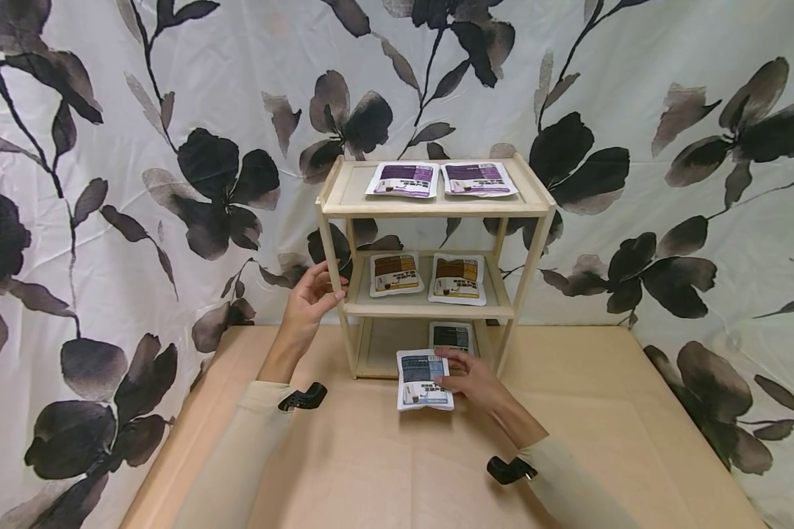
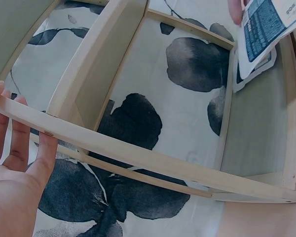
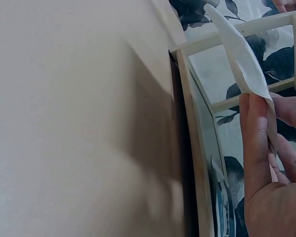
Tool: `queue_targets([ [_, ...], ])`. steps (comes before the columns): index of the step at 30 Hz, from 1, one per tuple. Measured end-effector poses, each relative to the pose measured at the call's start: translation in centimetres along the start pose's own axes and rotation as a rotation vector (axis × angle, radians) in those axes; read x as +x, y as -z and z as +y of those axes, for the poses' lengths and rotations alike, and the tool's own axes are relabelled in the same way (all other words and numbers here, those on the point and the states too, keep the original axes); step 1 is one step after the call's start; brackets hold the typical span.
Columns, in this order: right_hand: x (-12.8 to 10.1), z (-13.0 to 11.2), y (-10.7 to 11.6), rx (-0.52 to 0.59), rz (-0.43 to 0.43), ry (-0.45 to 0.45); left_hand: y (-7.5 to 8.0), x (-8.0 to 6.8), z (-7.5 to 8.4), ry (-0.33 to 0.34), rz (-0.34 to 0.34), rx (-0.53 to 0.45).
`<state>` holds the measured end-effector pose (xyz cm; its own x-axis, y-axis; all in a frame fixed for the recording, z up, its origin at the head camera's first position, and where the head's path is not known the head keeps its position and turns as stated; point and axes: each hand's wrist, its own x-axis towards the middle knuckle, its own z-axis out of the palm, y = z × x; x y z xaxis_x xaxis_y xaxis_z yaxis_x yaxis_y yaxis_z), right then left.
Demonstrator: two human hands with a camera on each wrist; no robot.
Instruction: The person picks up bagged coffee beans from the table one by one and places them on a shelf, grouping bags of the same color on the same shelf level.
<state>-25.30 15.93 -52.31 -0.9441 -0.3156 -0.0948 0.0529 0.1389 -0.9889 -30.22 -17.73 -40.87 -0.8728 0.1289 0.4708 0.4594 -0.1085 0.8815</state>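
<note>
A three-tier wooden rack point(image 1: 437, 209) stands against the curtain. My left hand point(image 1: 302, 312) holds its left front post point(image 2: 138, 148), thumb on one side and fingers on the other. With my right hand point(image 1: 476, 383) I pinch a white-and-blue pouch point(image 1: 415, 376) by its right edge, in front of the bottom tier. The pouch's plain white back point(image 3: 244, 59) faces the right wrist camera. Behind it, a dark teal pouch point(image 1: 453, 335) lies on the right of the bottom tier, its lower part hidden by the held pouch and my fingers.
Two purple pouches point(image 1: 405, 180) lie side by side on the top tier. The middle tier carries a brown pouch point(image 1: 395, 274) and a golden-brown pouch point(image 1: 457, 279). The tan tabletop point(image 1: 384, 470) stretches before the rack, and a floral curtain point(image 1: 238, 88) hangs close behind.
</note>
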Motion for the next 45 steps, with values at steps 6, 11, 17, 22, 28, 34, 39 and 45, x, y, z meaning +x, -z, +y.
queue_targets([
  [6, 1.0, -0.4, -0.1, 0.004, 0.019, 0.007, 0.1, -0.1, 0.0, -0.001, 0.002, 0.006],
  [11, 1.8, -0.6, -0.2, -0.030, 0.040, 0.012, 0.1, -0.1, -0.1, 0.004, 0.008, -0.003],
  [17, 2.6, -1.0, -0.4, -0.032, 0.014, 0.010, 0.1, -0.2, -0.1, -0.004, 0.002, 0.000],
  [22, 3.3, -1.2, -0.4, -0.044, 0.019, 0.015, 0.0, -0.1, -0.1, -0.022, 0.002, 0.000],
  [28, 4.1, -1.3, -0.5, -0.007, 0.039, -0.007, 0.0, 0.0, 0.0, -0.021, 0.004, -0.004],
  [34, 4.7, -1.5, -0.5, -0.083, 0.073, 0.020, -0.1, 0.0, 0.2, -0.019, 0.007, -0.004],
  [39, 5.1, -1.6, -0.5, -0.068, 0.053, -0.025, -0.2, -0.1, 0.2, -0.019, 0.010, -0.014],
  [45, 5.8, -1.6, -0.7, -0.037, 0.027, -0.031, -0.2, 0.0, 0.0, -0.022, 0.008, -0.018],
])
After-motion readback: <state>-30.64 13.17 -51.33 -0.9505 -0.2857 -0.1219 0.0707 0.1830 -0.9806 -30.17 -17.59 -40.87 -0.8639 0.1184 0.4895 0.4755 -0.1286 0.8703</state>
